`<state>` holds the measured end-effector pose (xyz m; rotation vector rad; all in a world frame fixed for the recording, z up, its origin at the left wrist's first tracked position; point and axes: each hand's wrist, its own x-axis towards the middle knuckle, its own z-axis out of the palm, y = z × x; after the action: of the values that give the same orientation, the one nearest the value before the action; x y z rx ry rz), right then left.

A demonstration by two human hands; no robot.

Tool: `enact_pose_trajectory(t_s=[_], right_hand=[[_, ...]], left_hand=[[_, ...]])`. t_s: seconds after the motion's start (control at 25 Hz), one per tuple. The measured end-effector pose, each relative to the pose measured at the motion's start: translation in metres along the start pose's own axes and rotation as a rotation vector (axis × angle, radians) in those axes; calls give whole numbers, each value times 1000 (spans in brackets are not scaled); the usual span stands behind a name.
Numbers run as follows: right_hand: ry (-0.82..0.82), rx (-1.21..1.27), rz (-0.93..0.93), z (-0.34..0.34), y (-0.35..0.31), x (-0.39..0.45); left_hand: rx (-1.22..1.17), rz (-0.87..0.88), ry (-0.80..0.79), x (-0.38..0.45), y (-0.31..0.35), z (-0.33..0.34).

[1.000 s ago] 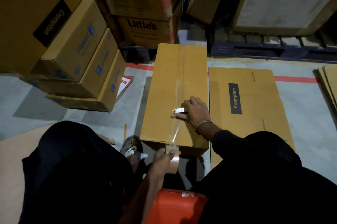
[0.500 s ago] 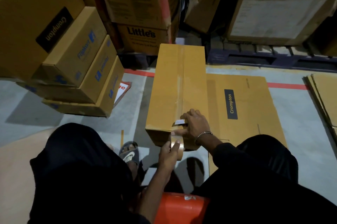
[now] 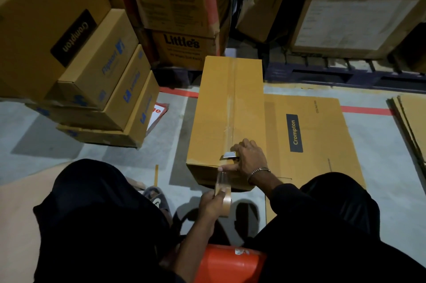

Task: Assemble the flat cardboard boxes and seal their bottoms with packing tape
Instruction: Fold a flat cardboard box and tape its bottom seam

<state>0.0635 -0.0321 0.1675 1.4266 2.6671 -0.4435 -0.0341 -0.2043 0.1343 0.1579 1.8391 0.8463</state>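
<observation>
The assembled box (image 3: 227,116) stands on the floor (image 3: 69,144) at the middle of the frame, a strip of packing tape (image 3: 231,107) laid along its centre seam and running over the near edge to the tape roll (image 3: 224,202) just below it. The left hand (image 3: 211,205) grips the roll, fingers curled round it, holding the free stretch taut. The right hand (image 3: 247,159) rests on the box near the edge, fingers curled on a small blade (image 3: 229,156) and thumb pressing the tape down. The risk is in the cut, I judge: a slack or twisted stretch could tear raggedly or fold onto itself, the blade could nick the cardboard or the thumb so close by, and a poorly pressed end could peel off the box wall.
</observation>
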Motion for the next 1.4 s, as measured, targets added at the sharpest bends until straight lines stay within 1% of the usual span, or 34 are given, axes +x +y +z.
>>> enact_pose_trajectory(t_s=[0.08,0.12,0.2,0.24,0.32,0.4,0.48,0.52,0.56,0.6,0.64,0.68,0.72,0.8,0.84,0.88,0.96,1.08,1.16,1.4], right_hand=[[-57,20,36,-6,-5,-1],[-90,67,66,-10,-9,-1],[-180,258,171,-25,-16,-3],[-244,412,259,-34,-17,-5],[-389,810,461,-52,-13,-16],[-471,1159,600,-69,-5,-35],[-479,1499,652,-83,1,-56],[-448,1598,656,-86,3,-64],[-408,1637,640,-88,4,-73],[-368,1620,620,-88,3,-79],[-333,1541,588,-84,2,-83],[-295,1392,533,-79,0,-87],[-243,1169,452,-74,-2,-88],[-127,677,235,-62,-7,-88],[-76,505,156,-57,-11,-88],[-44,403,106,-52,-15,-88],[-28,313,57,-43,-21,-86],[-69,227,-3,-32,-28,-84],[-93,162,-41,-31,-32,-84],[-84,8,-114,-32,-45,-86]], left_hand=[[21,5,67,0,0,-3],[12,14,81,-3,3,-6],[-25,42,89,-4,5,-11],[-32,45,74,-2,7,-11],[-61,48,22,-1,10,-12],[-94,33,-48,-2,13,-12],[-158,3,-93,-6,19,-18],[-181,-13,-109,-7,21,-19],[-189,-27,-119,-7,23,-20],[-196,-32,-124,-9,24,-20],[-214,-31,-124,-11,25,-20],[-229,-24,-124,-13,25,-21],[-241,-13,-128,-13,24,-22],[-238,9,-129,-13,21,-24],[-239,19,-128,-13,21,-24],[-243,29,-128,-12,20,-25],[-238,34,-119,-12,20,-25],[-254,40,-106,-12,20,-25],[-257,37,-101,-9,19,-24],[-249,18,-72,-6,20,-22]])
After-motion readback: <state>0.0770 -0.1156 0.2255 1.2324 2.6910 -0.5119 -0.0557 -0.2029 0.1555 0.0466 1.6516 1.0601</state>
